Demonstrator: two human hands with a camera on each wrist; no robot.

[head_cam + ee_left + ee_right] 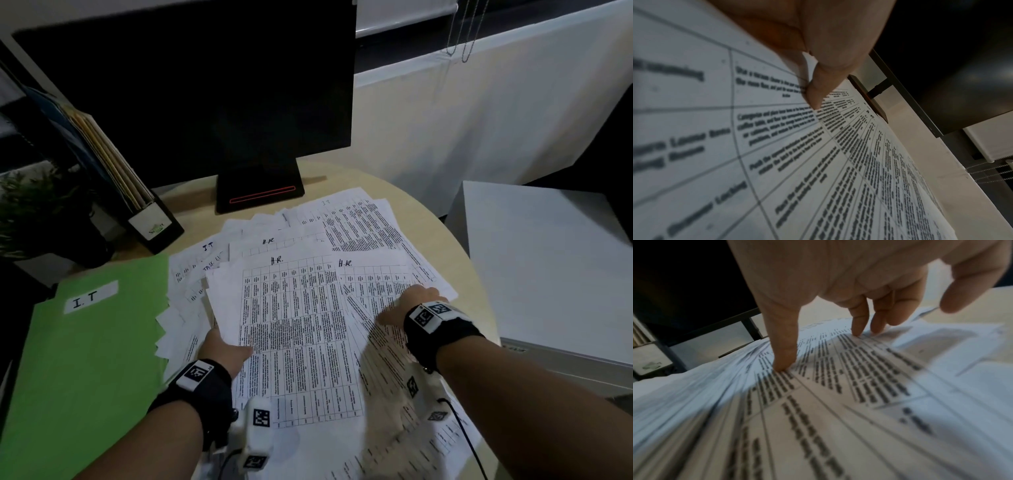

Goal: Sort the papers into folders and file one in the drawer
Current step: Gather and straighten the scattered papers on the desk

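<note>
- Head view: loose papers (308, 274) lay fanned over the middle of the round surface (442, 212), headed by hand "H.R." or "I.T", which suggested a pile not yet sorted by heading.
- A green folder (92, 359) labelled "I.T" lay closed at the near left, its right edge under or against the spread; it was probably kept within reach to receive the matching sheets.
- The left hand (224, 349) gripped the near left edge of a large H.R. sheet (298, 335), thumb on top and fingers hidden beneath. The left wrist view showed the thumb (816, 91) pressed down on the printed table, so this hand was clamped on that sheet, likely to lift or slide it off the pile.
- The right hand (411, 305) lay palm down on another H.R. sheet to the right. In the right wrist view its fingertips (783, 366) were spread and pressing into the paper, curled round nothing; judged as steadying or dragging the sheets. The view was blurred.
- Both forearms reached forward from the near edge, wrists low over the paper, hands well apart.
- A dark monitor (212, 85) stood at the far side, a file box (150, 222) of folders and a plant (37, 212) to the far left.
- A white cabinet (548, 257) stood to the right; no drawer could be made out with certainty.
</note>
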